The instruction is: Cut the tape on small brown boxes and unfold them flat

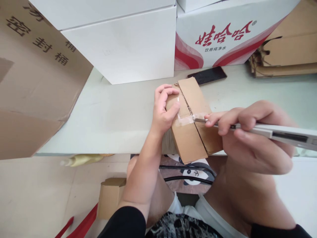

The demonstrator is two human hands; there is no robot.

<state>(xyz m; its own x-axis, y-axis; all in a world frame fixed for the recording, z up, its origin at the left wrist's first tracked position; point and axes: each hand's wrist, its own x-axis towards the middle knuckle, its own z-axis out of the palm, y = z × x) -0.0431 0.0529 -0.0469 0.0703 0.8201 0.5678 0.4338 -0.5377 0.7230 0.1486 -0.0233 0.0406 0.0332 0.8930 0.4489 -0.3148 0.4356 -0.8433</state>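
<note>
A small brown cardboard box [188, 138] lies on the table at its front edge, tilted to the left. A dark seam runs down the middle of its top, and a strip of clear tape [184, 120] crosses that seam. My left hand [165, 104] is wrapped over the box's left side, with fingers and thumb pressed on the cardboard. My right hand [255, 135] grips a white utility knife [284, 134]. Its blade [200, 121] is out, and the tip touches the tape at the seam. The box's right part is partly hidden behind my right hand.
A black phone [208, 75] lies behind the box. White cartons [119, 49] and a red-and-white carton [215, 39] stand along the back. A large brown carton [37, 99] is at the left, flattened cardboard [292, 49] at the right. A smaller box [110, 198] is below the table.
</note>
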